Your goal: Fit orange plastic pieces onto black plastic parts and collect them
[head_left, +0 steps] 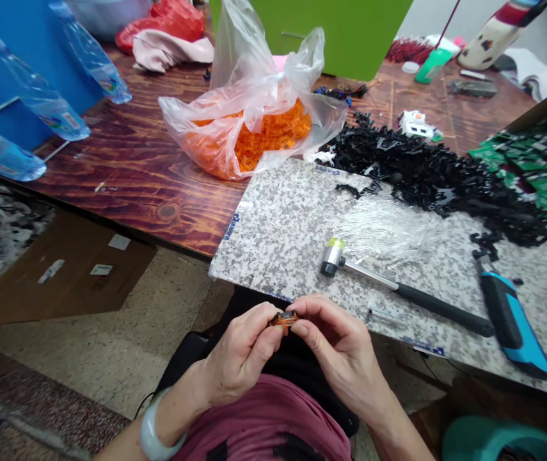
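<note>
A small amber plastic piece (283, 319) is pinched between my left hand (239, 352) and my right hand (335, 346), just in front of the near edge of a speckled granite slab (273, 250). Its exact shape is mostly hidden by my fingertips. On the slab lie a rubber-headed mallet (388, 285) and a blue-and-black handled tool (513, 323). A thin metal pin (388, 317) lies closest to my right hand. A clear plastic bag (254, 102) holds a mass of similar orange pieces at the back.
A heap of black plastic parts (427, 173) lies behind the slab, with green circuit boards (537, 173) at the right. Several water bottles (38, 89) lie at the left of the wooden table (129, 192). Cardboard (62, 275) lies on the floor.
</note>
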### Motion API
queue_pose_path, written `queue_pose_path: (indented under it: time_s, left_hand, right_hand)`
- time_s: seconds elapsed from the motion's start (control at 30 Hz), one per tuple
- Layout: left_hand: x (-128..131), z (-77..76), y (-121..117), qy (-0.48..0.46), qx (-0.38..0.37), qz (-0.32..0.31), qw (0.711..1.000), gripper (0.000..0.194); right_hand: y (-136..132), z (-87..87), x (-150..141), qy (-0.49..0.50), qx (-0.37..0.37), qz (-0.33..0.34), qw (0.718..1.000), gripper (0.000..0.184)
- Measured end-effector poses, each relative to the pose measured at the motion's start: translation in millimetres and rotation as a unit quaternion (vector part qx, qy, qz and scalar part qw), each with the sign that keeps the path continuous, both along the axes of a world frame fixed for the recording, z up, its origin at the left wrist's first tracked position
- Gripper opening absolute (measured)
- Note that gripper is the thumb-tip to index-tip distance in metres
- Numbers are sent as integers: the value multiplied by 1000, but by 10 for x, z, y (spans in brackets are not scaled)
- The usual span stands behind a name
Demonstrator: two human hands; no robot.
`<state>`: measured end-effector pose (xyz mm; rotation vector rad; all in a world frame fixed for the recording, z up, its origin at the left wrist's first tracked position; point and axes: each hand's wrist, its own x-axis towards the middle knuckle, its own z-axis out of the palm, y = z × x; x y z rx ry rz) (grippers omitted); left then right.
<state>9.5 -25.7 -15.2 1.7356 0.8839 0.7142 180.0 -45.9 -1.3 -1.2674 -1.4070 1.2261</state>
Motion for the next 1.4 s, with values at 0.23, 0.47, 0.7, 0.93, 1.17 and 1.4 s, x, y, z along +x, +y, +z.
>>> queue_pose_path:
  time_s: [0.23, 0.47, 0.7, 0.93, 1.17, 1.4]
  left_hand:
    - [-23, -24, 1, -5, 18, -27, 999, 27]
    - [-46, -30, -12, -11, 20, -42, 999, 27]
    - [-60, -48, -3, -8, 31, -61, 998, 26]
    - [-64, -69, -6, -14, 38, -61, 997, 25]
    - [-61, -33, -20, 3, 21, -59, 998, 22]
    - [-64, -52, -31, 2, 26, -75, 997, 24]
  right_hand:
    - [-37, 23, -37, -51, 56, 7, 997, 8]
    - [-50, 39, -67, -54, 67, 11, 996, 8]
    - [-89, 10, -71, -49, 66, 17, 996, 10]
    - [-100, -26, -64, -30, 50, 23, 998, 10]
    - [-116, -113, -34, 8, 20, 17, 1000, 10]
    - [-140, -136, -24, 23, 8, 8, 1000, 6]
